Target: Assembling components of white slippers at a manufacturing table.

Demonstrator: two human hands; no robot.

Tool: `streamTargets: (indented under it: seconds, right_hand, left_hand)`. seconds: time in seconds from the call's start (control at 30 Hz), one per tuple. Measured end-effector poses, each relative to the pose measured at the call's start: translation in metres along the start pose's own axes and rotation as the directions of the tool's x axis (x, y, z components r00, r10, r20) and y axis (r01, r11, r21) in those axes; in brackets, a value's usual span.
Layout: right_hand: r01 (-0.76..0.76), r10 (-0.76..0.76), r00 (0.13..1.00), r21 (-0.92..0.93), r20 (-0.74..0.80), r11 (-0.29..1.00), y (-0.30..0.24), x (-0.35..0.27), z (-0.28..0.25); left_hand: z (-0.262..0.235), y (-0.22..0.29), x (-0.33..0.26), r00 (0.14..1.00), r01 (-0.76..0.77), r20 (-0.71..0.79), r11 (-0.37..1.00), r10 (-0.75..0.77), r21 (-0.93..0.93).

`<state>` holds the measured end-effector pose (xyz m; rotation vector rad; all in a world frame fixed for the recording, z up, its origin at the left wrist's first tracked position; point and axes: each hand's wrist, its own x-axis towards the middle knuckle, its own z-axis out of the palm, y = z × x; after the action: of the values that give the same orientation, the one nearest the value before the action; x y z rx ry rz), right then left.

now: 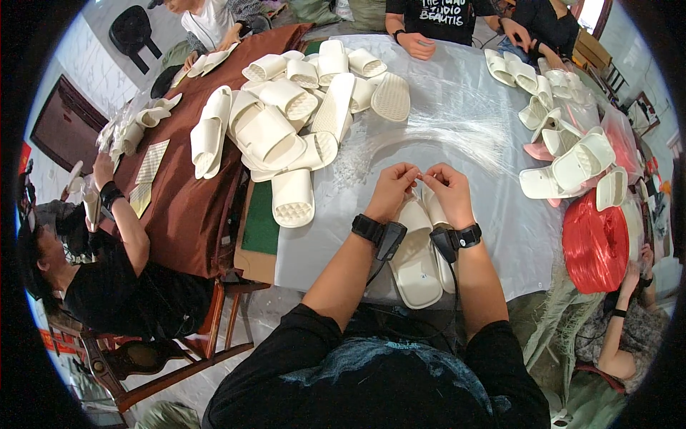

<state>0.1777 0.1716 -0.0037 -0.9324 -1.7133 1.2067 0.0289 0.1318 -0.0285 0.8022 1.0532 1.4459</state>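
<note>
My left hand [392, 193] and my right hand [450, 191] meet above the near middle of the table, fingertips pinched close together. Whatever they pinch is too small to make out. Right below them lies a pair of cream slippers [417, 277], soles side by side, their far ends partly hidden by my hands and wrists. Just beyond my fingers a fan of thin clear plastic strands [457, 136] spreads over the table, with small white ends bunched at its left. Left of the strands rises a heap of loose cream slippers [268, 136].
Grey plastic sheeting [329, 250] covers my table; a brown cloth [189, 229] covers the one at left. A big red roll of plastic twine [595, 243] stands at right, below more cream slippers [582, 157]. Other people work at left, far side and right. A wooden chair [214, 322] stands lower left.
</note>
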Motion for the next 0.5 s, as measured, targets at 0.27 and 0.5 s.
streamTargets:
  seconds: [0.27,0.5]
  right_hand:
    - [0.002,-0.002,1.0,0.012,0.018,1.0,0.007,0.002,0.002]
    - [0.018,-0.018,1.0,0.017,-0.014,1.0,0.009,0.001,0.002]
  left_hand:
    - [-0.003,0.002,0.0,1.0,-0.019,0.024,0.997,0.018,0.075]
    - [0.004,0.005,-0.002,0.998,-0.063,0.007,0.998,0.063,-0.015]
